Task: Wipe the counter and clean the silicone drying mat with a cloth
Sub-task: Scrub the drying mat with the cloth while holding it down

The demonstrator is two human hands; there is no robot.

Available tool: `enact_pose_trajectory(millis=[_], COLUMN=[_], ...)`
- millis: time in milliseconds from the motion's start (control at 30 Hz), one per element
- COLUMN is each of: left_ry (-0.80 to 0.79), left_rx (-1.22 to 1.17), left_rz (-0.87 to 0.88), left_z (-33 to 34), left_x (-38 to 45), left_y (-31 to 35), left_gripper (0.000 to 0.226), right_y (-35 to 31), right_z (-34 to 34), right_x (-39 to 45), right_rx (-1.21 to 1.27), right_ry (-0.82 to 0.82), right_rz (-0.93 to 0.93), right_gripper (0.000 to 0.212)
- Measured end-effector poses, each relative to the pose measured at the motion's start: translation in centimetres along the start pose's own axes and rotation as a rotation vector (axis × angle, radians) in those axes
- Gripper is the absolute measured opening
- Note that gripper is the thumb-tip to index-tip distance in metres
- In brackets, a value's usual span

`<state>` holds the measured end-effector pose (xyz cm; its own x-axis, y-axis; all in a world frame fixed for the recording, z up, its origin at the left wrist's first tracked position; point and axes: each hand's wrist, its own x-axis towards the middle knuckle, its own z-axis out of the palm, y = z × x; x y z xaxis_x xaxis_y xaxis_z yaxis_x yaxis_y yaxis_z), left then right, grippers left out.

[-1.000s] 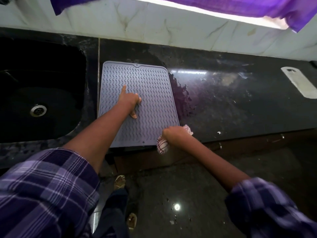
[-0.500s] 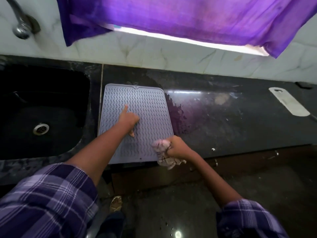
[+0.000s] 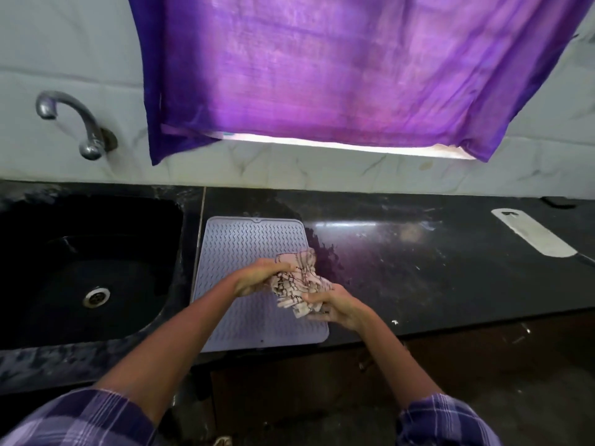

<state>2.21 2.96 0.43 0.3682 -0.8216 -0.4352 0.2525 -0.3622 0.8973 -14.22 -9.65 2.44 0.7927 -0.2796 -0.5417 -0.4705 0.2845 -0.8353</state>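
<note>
While both hands are bunching the cloth [image 3: 297, 286], left hand [image 3: 257, 278] and right hand [image 3: 335, 305] gripping it, the mat [image 3: 238, 243] is lying directly beneath, long axis running away from the person.

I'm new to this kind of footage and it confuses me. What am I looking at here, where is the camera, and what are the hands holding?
There is no machine here: a person wears one wide-angle camera on the head, looking forward and down, so you see their own arms in plaid sleeves. Both hands grip a crumpled patterned cloth: the left hand holds its left side, the right hand its lower right part. They hold it above a grey silicone drying mat, which lies flat on a dark counter. Left of the mat is a black sink with a metal tap on the wall above it. A pale flat object, which I cannot identify, lies on the counter at far right. A purple curtain hangs over the window.
</note>
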Motion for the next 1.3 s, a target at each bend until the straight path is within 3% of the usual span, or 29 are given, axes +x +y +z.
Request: enact_pose_trajectory(millis=[67, 100, 200, 333, 433, 533, 667, 733, 833, 900, 1000, 1100, 1167, 1233, 1300], left_ry=[0.000, -0.037, -0.121, -0.085, -0.087, -0.066, 0.029, 0.087, 0.197, 0.229, 0.325, 0.328, 0.250, 0.211, 0.207], left_rx=[-0.031, -0.006, 0.124, 0.199, 0.297, 0.265, 0.400, 0.358, 0.345, 0.444, 0.794, 1.204, 1.344, 1.471, 1.531], left_rz=[-0.009, -0.029, -0.078, -0.084, -0.134, -0.180, -0.114, -0.028, 0.047, 0.078, 0.166, 0.098, 0.063, 0.030, -0.014], left_z=[-0.6, -0.8, -0.2, 0.0, -2.1, -4.4, -6.2, -6.7, -7.4, -8.4, -10.6, -12.1, -12.5, -12.8, -13.3], left_x=[0.0, -0.1, -0.4, 0.4, 1.1, 2.3, 5.3, 7.0, 9.6, 11.3, 13.8, 16.2, 17.7, 18.7, 19.1], left_y=[0.0, 0.1, 0.5, 0.1, -0.6, -0.3, 1.0, 1.2, 1.2, 1.2, 1.7, 2.7, 3.2, 3.2, 3.0], left_gripper=[0.035, 0.031, 0.033, 0.050, 0.062, 0.055, 0.041, 0.030, 0.031, 0.035, 0.031, 0.067, 0.084, 0.100, 0.109], right_y=[-0.5, -1.0, -2.4, -2.7, -2.9, -3.7, -4.1, -3.5, -3.3, -4.7, -8.2, -11.6, -12.3, -11.4, -10.2], right_z=[-0.9, -1.3, -1.3, 0.1, -0.6, -1.1, 1.2, 2.4, 1.9, 0.5, -1.9, -2.0, -1.1, 0.4, 1.1], right_x=[0.6, 0.8, 1.1, 2.8, 4.2, 6.0, 10.6, 12.8, 15.0, 16.6, 19.5, 22.7, 25.9, 28.6, 30.0], right_rx=[0.123, 0.213, 0.378, 0.264, 0.132, 0.116, -0.054, 0.087, 0.211, 0.033, -0.464, -1.022, -1.331, -1.603, -1.678], right_ry=[0.151, 0.134, -0.138, -0.139, -0.199, -0.318, -0.084, 0.019, -0.001, 0.099, 0.529, 0.776, 0.729, 0.506, 0.358], right_rz=[-0.126, -0.207, -0.346, -0.219, -0.116, -0.060, -0.051, -0.027, 0.048, 0.054, -0.096, -0.428, -0.564, -0.505, -0.400], right_gripper=[0.026, 0.020, 0.033, 0.057, 0.044, 0.033, 0.046, 0.051, 0.040, 0.034, 0.010, 0.016, 0.020, 0.025, 0.028])
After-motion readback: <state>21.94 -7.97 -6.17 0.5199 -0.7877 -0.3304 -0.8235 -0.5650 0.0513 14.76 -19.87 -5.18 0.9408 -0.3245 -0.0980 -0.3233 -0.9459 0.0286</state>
